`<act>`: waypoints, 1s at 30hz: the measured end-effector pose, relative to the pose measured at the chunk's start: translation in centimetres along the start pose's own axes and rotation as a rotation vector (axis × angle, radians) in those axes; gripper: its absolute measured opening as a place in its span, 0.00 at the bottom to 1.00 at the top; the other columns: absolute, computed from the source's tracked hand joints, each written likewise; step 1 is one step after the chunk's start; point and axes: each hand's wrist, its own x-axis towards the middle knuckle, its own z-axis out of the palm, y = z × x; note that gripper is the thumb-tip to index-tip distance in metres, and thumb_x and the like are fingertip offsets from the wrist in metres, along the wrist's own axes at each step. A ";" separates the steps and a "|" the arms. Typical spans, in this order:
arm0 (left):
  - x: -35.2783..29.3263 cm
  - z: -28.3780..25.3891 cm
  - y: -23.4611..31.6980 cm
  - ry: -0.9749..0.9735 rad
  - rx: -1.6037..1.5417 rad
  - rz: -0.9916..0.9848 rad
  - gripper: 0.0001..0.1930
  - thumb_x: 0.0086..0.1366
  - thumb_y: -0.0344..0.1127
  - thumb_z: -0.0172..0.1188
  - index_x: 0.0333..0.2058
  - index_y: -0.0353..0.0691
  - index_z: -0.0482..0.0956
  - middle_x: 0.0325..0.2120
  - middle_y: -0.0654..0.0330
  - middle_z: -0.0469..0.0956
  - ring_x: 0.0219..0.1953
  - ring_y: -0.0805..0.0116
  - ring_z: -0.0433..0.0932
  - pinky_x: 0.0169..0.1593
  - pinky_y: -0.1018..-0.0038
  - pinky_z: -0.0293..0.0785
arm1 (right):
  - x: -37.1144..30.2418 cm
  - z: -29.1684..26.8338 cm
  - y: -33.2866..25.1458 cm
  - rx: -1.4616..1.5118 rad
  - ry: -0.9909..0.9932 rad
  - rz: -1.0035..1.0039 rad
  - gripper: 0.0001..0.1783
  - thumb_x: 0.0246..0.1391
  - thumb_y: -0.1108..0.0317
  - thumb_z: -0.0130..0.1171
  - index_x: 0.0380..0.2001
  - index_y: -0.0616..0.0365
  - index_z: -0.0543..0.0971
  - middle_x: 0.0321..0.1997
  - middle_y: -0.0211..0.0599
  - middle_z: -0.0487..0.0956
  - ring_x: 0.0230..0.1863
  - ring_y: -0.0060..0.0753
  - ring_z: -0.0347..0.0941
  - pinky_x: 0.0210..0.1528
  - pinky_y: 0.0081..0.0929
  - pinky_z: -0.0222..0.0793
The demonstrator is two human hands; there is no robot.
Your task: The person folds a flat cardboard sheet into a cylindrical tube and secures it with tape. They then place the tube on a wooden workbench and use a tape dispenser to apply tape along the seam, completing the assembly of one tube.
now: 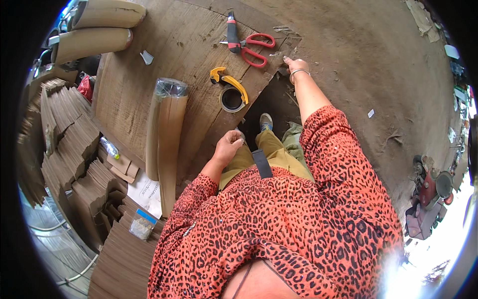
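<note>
My left hand (229,146) is above my lap by the near edge of the wooden table (199,40). Its fingers are curled closed, and whatever they may hold is hidden. My right hand (297,66) reaches out past the table's right corner, fingers drawn together; I cannot make out anything in them. On the table between the hands lies a yellow tape dispenser (236,84) with a tape roll (231,99). Farther off are red-handled scissors (259,57), crossing a black and red utility knife (232,34). Left of my left hand lies a long folded cardboard piece (172,134), clear film at its far end.
Tall stacks of cardboard sheets (82,144) fill the left side. A small bottle (109,148) and a clear bag (143,225) lie on them. Cardboard rolls (92,45) rest at the far left. A red vehicle (429,192) stands at the right on the dirt floor (348,55).
</note>
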 end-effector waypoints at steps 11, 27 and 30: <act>-0.8 -0.1 0.8 0.041 0.118 0.016 0.16 0.63 0.29 0.59 0.48 0.29 0.73 0.36 0.62 0.77 0.37 0.76 0.75 0.42 0.78 0.74 | -1.2 -4.2 1.3 -0.660 0.252 -0.039 0.19 0.51 0.65 0.52 0.44 0.59 0.80 0.50 0.53 0.78 0.51 0.54 0.76 0.54 0.43 0.70; -0.7 -2.4 2.4 0.081 0.399 0.077 0.18 0.61 0.35 0.61 0.48 0.34 0.76 0.39 0.59 0.80 0.42 0.72 0.78 0.47 0.75 0.74 | -14.9 1.9 0.7 -0.626 -0.165 -0.424 0.40 0.48 0.49 0.62 0.58 0.64 0.65 0.53 0.63 0.74 0.56 0.57 0.72 0.59 0.42 0.66; 0.4 -3.0 1.1 0.119 0.336 0.172 0.18 0.58 0.39 0.63 0.45 0.37 0.77 0.35 0.55 0.80 0.38 0.64 0.79 0.44 0.70 0.74 | -19.7 6.5 0.8 -1.060 -0.369 -0.507 0.44 0.49 0.41 0.60 0.63 0.55 0.60 0.65 0.51 0.66 0.60 0.54 0.69 0.60 0.45 0.65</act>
